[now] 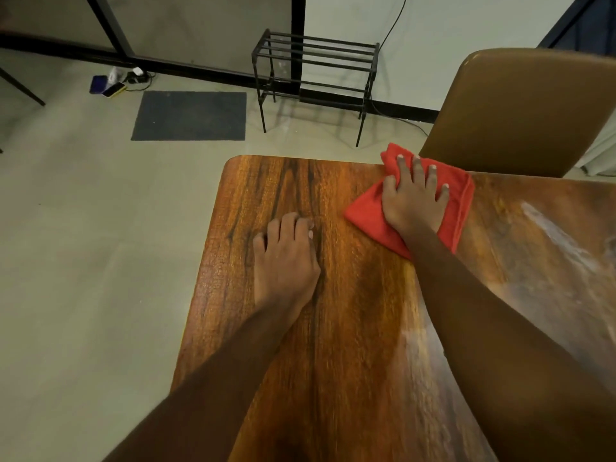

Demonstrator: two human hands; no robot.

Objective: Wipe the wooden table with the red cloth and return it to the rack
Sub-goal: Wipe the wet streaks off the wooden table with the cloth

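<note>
My right grip (413,198) presses flat, fingers spread, on the red cloth (366,218) at the far edge of the counter (333,328); my left grip (286,258) rests released on the wood. Any push outward could slide the cloth off that edge.

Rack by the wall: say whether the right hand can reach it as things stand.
Probably not. The right hand presses the red cloth at the far edge of the wooden table; the rack stands on the floor beyond it, apart from the table. Nothing blocks the way, but it looks too far.
</note>
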